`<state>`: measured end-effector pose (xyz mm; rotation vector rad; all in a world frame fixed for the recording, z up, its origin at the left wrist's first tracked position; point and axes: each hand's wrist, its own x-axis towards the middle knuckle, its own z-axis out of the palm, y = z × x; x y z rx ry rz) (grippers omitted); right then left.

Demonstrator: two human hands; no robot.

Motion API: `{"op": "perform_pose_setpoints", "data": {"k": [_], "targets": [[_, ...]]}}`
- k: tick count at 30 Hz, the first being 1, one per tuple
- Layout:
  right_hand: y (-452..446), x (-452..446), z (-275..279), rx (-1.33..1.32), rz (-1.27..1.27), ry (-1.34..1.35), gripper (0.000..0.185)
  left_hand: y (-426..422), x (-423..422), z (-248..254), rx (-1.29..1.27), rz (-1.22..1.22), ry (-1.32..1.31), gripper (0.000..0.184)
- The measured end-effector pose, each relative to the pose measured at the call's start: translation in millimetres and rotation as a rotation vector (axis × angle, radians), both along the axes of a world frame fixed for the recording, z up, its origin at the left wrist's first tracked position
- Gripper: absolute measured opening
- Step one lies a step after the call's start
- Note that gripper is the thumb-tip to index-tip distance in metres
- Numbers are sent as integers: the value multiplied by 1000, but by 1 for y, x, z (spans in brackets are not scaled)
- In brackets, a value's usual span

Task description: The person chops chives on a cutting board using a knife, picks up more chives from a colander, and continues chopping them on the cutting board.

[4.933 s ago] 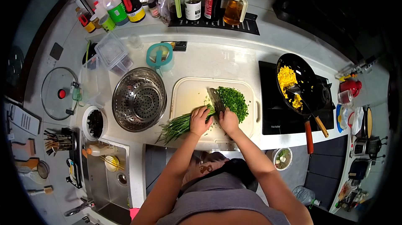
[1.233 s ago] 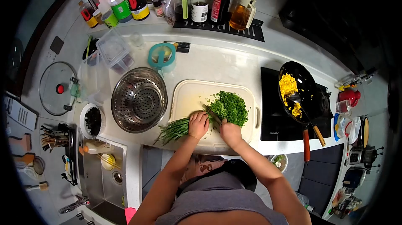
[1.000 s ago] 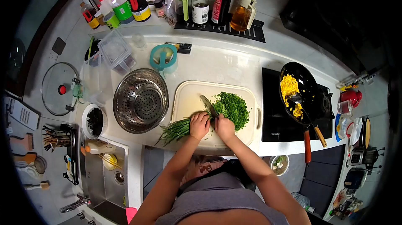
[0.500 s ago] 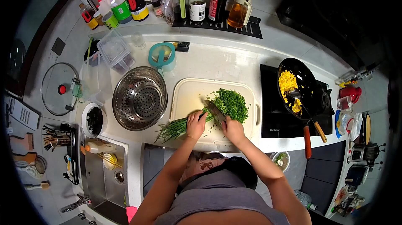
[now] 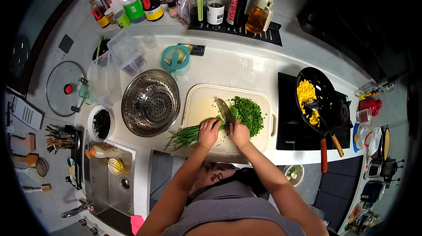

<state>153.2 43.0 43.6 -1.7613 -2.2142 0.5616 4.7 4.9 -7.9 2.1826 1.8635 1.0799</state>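
Observation:
A cream cutting board (image 5: 200, 97) lies on the counter in front of me. My left hand (image 5: 209, 133) is closed over a bunch of long green chives (image 5: 187, 136), pressing it to the board near the front edge. Their leafy ends stick out past the board's left side. In my right hand (image 5: 239, 134) is the handle of a kitchen knife (image 5: 225, 110), its blade pointing away from me, right beside my left fingers at the cut end of the bunch. Finely chopped chives (image 5: 248, 115) are heaped right of the blade.
To the left stand a steel colander (image 5: 151, 104), a white bowl of dark food (image 5: 100, 124) and a sink (image 5: 99, 187). On the right, a wok (image 5: 323, 91) with yellow scrambled egg sits on the black cooktop (image 5: 288, 126). Bottles line the back shelf.
The view has shifted slightly, moving the scene right and down. Against the board, my right hand and the knife have moved left, closer to my left hand, which still presses on the chives.

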Motion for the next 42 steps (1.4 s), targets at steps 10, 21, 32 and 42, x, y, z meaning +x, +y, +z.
{"op": "perform_pose_setpoints", "data": {"k": [10, 21, 32, 42], "targets": [[-18, 20, 50, -27, 160, -77, 20, -1, -1, -2, 26, 0, -19, 16], [-10, -9, 5, -24, 130, -184, 16, 0, -1, -2, 27, 6, -35, 14], [-15, 15, 34, 13, 72, 19, 20, -3, -2, -6, 31, -5, -76, 18], [-22, 7, 12, 78, 217, -211, 18, -2, -3, -7, 43, 4, -99, 18]]}}
